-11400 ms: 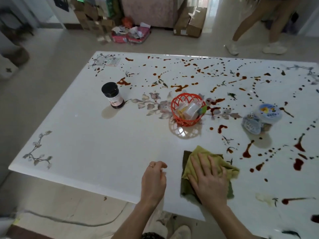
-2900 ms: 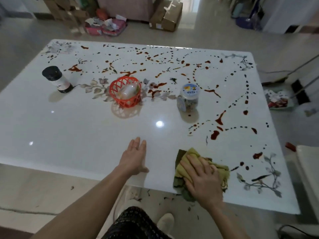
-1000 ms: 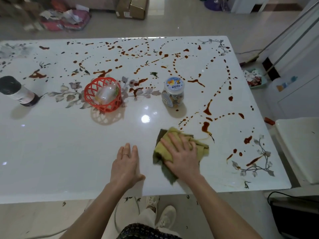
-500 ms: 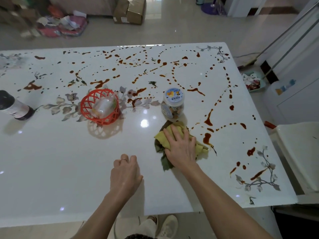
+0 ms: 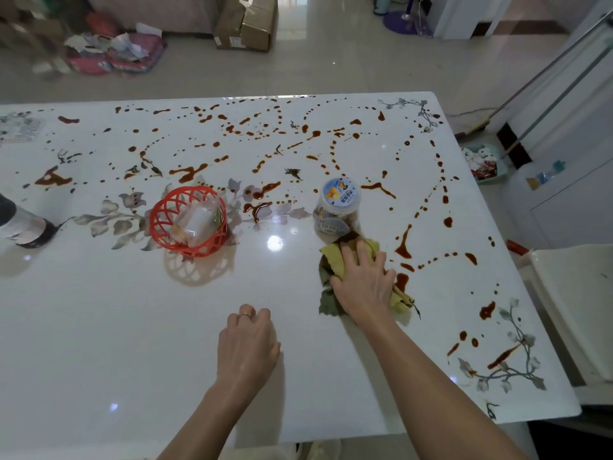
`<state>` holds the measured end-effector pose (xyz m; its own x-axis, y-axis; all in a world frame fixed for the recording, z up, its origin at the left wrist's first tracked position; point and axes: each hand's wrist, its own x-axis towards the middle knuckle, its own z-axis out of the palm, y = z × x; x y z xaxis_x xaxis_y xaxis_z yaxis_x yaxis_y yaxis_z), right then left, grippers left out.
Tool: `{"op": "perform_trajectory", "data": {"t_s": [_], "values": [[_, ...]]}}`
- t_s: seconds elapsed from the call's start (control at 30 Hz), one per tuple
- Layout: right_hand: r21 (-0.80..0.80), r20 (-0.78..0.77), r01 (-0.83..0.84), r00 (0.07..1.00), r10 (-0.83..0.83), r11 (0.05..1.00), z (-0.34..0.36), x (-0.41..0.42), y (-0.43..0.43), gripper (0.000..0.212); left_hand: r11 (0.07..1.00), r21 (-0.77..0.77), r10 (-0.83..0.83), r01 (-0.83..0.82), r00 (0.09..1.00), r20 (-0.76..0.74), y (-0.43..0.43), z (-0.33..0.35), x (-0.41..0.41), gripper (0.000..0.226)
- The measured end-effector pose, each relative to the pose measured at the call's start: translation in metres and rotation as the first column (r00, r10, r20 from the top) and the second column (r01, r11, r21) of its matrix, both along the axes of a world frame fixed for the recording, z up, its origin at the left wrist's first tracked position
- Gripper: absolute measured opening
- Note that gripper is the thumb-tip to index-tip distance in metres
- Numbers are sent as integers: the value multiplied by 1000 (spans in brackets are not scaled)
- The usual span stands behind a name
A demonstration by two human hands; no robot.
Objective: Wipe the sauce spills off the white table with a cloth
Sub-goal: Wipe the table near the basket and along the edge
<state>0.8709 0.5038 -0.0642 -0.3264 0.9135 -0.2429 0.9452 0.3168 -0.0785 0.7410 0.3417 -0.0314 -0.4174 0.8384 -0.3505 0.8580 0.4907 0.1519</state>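
- Over at the left edge of the frame, a bottle (image 5: 25,227) with a dark base stands on the white table (image 5: 99,327). The border cuts off its top.
- Just right of it, a red lattice basket (image 5: 195,252) sits on a printed flower pattern. It holds clear plastic-wrapped packets, but I cannot tell what is in them.
- At lower centre, the left hand (image 5: 247,346) rests on bare table. Its fingers are curled under into a loose fist with nothing in it, and there is a ring on one finger.
- Top centre, beyond the table's far edge, a cardboard box (image 5: 245,21) lies on the floor.
- Red-brown sauce spills (image 5: 403,244) cross the upper half of the table in blots and dotted trails. More run down the right side toward the lower right corner.
- Right of centre, a clear jar (image 5: 338,207) with a pale blue printed lid stands upright.
- Directly below it in the frame lies the cloth (image 5: 333,257), yellow with dark green showing underneath. It is bunched on the table and its top edge reaches the foot of the jar.
- The right hand (image 5: 363,283) lies flat on the cloth, pressing it down with straight, slightly spread fingers that point up toward the jar. One dark blot of sauce sits just beside the hand's right edge.
- At the far right, a white chair (image 5: 570,310) stands beside the table's edge.
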Motion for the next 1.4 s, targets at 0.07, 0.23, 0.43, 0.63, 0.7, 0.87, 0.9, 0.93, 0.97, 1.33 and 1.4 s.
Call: {"op": "perform_trajectory", "data": {"t_s": [0.07, 0.23, 0.43, 0.63, 0.7, 0.87, 0.9, 0.93, 0.97, 1.33, 1.4], "values": [[-35, 14, -3, 1000, 3, 999, 2, -7, -5, 73, 1000, 26, -13, 13, 1000, 9, 7, -1, 2, 34], [-29, 11, 17, 1000, -17, 999, 2, -4, -13, 75, 997, 57, -44, 43, 999, 17, 19, -2, 4, 38], [6, -69, -168, 983, 168, 986, -1, -40, -37, 81, 997, 62, -45, 44, 999, 11, 16, -8, -2, 31], [55, -110, -193, 974, 198, 980, -20, -46, -35, 83, 995, 83, -55, 54, 998, 8, 16, -12, -3, 30], [71, -127, -152, 979, 160, 986, -30, -27, -43, 81, 996, 76, -57, 55, 998, 22, 16, -12, -3, 32], [139, -80, 43, 996, -32, 989, -37, 10, -14, 75, 996, 64, -67, 66, 998, 21, 18, -8, -4, 29], [145, -95, 97, 992, -84, 985, -36, 8, -9, 75, 996, 58, -70, 68, 997, 18, 18, -8, -4, 30], [154, -114, 138, 986, -121, 978, -36, 4, -10, 75, 996, 51, -69, 68, 997, 17, 17, -8, -4, 30], [153, -131, 153, 982, -134, 976, -35, 1, -18, 75, 997, 49, -68, 67, 998, 19, 17, -8, -3, 31], [182, -116, 205, 976, -186, 962, -45, 21, -7, 77, 988, 116, -113, 104, 991, 76, 24, -8, 15, 37], [182, -128, 165, 981, -143, 969, -44, 33, -39, 78, 987, 120, -123, 111, 988, 92, 26, -6, 19, 37]]}}
